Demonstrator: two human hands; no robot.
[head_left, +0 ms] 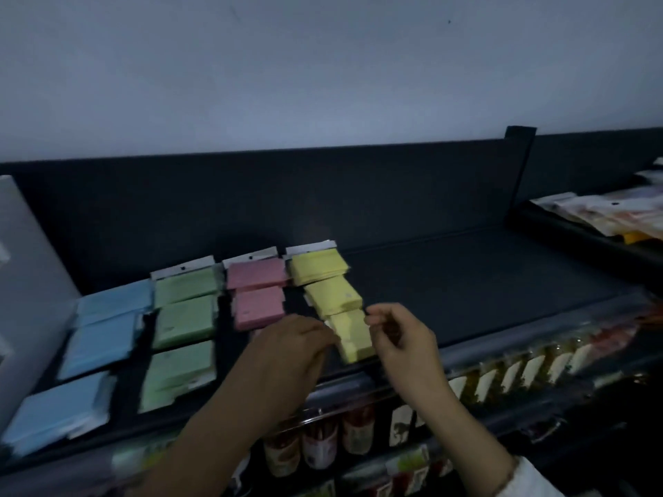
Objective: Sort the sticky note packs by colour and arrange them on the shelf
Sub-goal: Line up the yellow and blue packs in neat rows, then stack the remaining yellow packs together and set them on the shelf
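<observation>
1. Three blue sticky note packs (100, 344) lie in a column at the left end of the dark shelf (484, 281), running from back to front.
2. Just to their right, three green sticky note packs (184, 326) form a second column.
3. Two pink sticky note packs (259, 306) show in the third column; its front end is hidden under the left hand.
4. The left hand (290, 349) hovers knuckles up, fingers bent down and close together. Their tips reach the left edge of the front yellow pack. Blur hides whether they grip it.
5. The front yellow pack (353, 338) lies flat near the shelf's front lip, between the two hands, with two more yellow packs (333, 297) behind it.
6. The right hand (401, 338) has loosely curled fingers, with thumb and forefinger tips close together right at the pack's rear right corner. I cannot tell whether they pinch it.
7. Below the lip stand labelled bottles (319, 446); far right, pale packets (610, 213) lie on a neighbouring shelf.
</observation>
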